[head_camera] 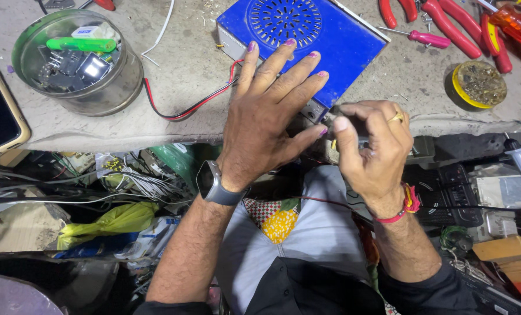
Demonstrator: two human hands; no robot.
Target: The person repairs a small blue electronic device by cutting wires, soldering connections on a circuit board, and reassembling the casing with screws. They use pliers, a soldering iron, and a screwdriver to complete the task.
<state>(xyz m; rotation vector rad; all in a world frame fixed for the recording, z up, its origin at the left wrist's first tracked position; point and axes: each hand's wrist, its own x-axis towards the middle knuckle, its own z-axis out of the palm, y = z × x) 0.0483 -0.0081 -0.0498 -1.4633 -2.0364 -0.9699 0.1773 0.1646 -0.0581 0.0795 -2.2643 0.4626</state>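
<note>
The box (307, 44) under the left hand (266, 125) is showing bright blue, with a round pattern of small holes on top. The fingernails of this hand are wearing pink-purple colour. A red and black wire (184, 108) is lying on the grey counter (184, 64). The right hand (371, 149) is wearing a gold ring (396, 118) and a red thread (397, 213) at the wrist. The pliers (456, 26) are showing red handles. The round tin (77, 61) is silver, holding a green piece (81, 44).

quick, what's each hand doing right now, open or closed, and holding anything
Left hand: open, fingers spread flat on the blue box.
Right hand: closed around a small tool at the box's near edge; what kind of tool cannot be told.
</note>
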